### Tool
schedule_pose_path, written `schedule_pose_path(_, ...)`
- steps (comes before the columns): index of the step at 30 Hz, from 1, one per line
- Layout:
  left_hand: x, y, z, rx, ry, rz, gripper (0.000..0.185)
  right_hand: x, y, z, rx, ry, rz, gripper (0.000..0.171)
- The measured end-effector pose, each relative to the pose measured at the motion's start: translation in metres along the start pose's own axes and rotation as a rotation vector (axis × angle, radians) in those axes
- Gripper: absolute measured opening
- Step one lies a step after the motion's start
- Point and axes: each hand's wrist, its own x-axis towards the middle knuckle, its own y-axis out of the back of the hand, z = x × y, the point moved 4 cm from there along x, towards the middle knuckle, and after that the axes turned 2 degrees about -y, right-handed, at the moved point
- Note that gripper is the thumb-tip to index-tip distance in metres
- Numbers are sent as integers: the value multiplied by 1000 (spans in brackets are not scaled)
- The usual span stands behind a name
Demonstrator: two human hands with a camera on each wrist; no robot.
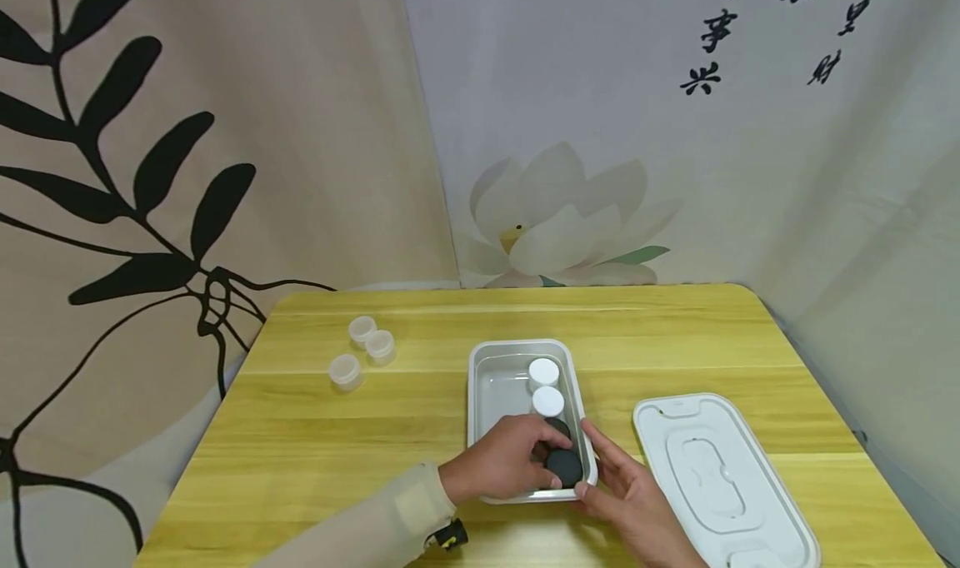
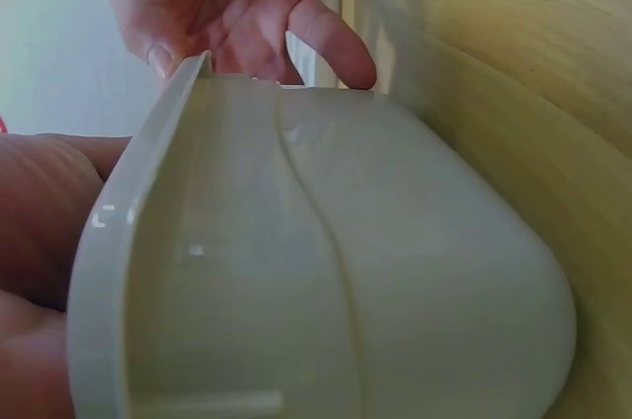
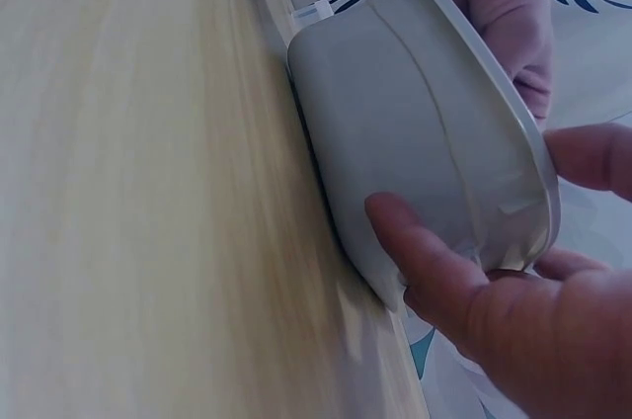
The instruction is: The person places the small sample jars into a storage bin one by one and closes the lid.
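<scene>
A white plastic box [image 1: 480,385] without its lid stands on the wooden table. Along its right side, white round-topped containers [image 1: 547,401] and black round-topped containers [image 1: 563,468] form a row. My left hand [image 1: 510,455] reaches over the near left rim, thumb and fingers around the nearest black container; its lower part is hidden. At the near right corner my right hand [image 1: 630,497] holds the box, thumb at the rim and fingers along the outer wall. The right wrist view shows a finger [image 3: 425,256] against that wall.
The white box lid [image 1: 712,476] lies to the right, beside my right hand. Three small translucent cups [image 1: 346,371] stand at the far left of the table [image 1: 337,460]. Printed curtains [image 1: 315,135] hang behind the table's back edge.
</scene>
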Motion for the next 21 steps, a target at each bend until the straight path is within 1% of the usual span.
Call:
schedule_pose_path(3, 0, -1, 2, 81, -33, 10, 40, 0, 0, 0, 1, -8, 2, 84)
schedule_pose_path(5, 0, -1, 2, 134, -40, 12, 41, 0, 0, 0, -3, -18, 8, 84)
schedule_pose_path(10, -2, 0, 3, 194, -37, 6, 43, 0, 0, 0, -18, -33, 21, 84)
schedule_pose_path(15, -3, 2, 3, 182, -27, 4, 42, 0, -1, -1, -12, -32, 24, 85)
schedule_pose_path(21, -2, 3, 3, 102, 36, 16, 40, -1, -2, -3, -22, -21, 32, 84)
